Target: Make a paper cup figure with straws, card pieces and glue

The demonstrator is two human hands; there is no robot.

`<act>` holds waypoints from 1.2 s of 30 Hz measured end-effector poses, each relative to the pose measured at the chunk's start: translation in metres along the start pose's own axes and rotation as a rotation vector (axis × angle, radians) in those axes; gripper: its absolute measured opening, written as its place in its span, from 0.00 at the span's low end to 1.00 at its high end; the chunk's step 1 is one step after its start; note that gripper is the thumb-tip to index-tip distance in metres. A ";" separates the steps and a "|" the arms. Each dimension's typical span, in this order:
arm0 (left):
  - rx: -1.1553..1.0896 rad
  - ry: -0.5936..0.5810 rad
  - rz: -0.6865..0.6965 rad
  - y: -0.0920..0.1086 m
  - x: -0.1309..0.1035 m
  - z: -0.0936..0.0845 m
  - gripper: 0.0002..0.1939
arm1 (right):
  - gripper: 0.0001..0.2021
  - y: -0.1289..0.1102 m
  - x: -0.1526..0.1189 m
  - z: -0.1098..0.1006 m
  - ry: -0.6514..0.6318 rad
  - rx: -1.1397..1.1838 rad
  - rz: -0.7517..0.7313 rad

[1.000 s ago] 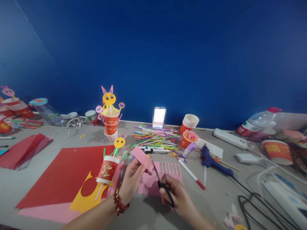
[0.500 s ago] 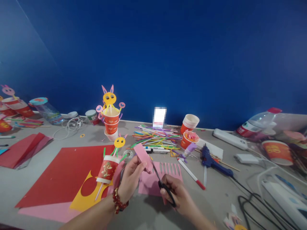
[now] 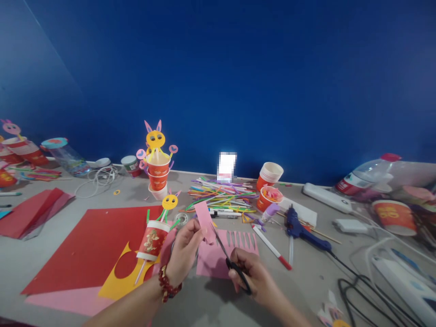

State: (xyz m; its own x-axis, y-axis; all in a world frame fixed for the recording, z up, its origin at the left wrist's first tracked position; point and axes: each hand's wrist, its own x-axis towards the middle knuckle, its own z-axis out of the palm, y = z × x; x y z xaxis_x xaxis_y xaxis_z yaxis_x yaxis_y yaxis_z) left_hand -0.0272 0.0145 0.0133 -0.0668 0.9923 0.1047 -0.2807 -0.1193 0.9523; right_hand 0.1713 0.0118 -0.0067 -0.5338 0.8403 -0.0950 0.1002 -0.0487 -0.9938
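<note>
Near centre: right hand [image 3: 251, 273] closed round black-handled scissors [image 3: 239, 274], metal blades at right edge of a flat pink strip [image 3: 203, 219]. Left hand [image 3: 184, 250] curled, pinching strip over pink sheet [image 3: 211, 262], far edge slit. Farther right: red paper cup [image 3: 262, 200], pink scraps [image 3: 271, 194] inside. Heaped slender sticks [image 3: 221, 194] beyond.

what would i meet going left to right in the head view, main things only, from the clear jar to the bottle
Jar, tub, tape, pink strip, scissors, marker, glue gun, bottle.
</note>
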 end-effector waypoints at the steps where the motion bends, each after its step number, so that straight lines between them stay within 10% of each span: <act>1: 0.006 0.004 0.002 0.000 0.000 0.000 0.14 | 0.28 0.001 0.000 0.000 -0.001 -0.002 -0.002; 36: 0.186 -0.066 0.061 0.013 0.000 0.000 0.12 | 0.25 0.003 -0.001 -0.004 0.040 -0.221 -0.013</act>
State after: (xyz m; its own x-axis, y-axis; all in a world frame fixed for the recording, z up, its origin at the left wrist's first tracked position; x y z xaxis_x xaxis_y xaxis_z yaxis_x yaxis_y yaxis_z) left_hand -0.0315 0.0131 0.0259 -0.0132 0.9841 0.1768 -0.0956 -0.1773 0.9795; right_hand 0.1757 0.0133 -0.0093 -0.5028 0.8611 -0.0759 0.2778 0.0778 -0.9575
